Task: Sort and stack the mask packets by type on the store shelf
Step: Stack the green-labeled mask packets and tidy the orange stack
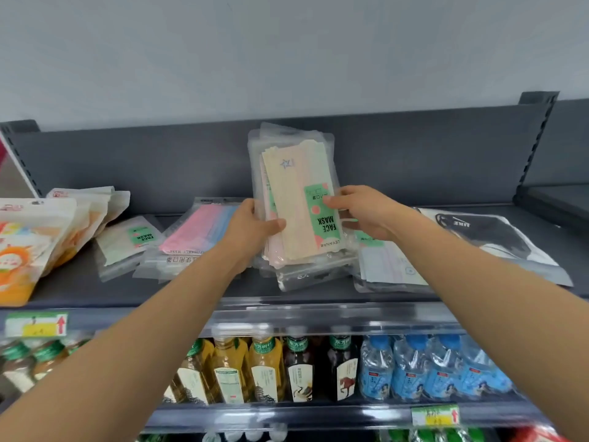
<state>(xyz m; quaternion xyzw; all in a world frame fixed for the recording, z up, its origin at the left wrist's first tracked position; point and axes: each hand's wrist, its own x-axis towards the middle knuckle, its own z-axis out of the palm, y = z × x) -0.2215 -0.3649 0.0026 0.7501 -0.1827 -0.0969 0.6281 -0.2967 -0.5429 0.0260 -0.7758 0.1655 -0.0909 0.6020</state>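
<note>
Both hands, left hand (255, 223) and right hand (360, 210), clamp the green-label packet stack (298, 202) upright on the shelf (191, 290), likely squaring edges.

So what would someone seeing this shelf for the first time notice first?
Probably the bundle of clear mask packets with the green FACE MASK label, held up at the middle of the top shelf by the left hand and right hand. Next, the pink and blue packet lying just left of it and the black packet at the right. Underneath runs a row of drink bottles.
</note>
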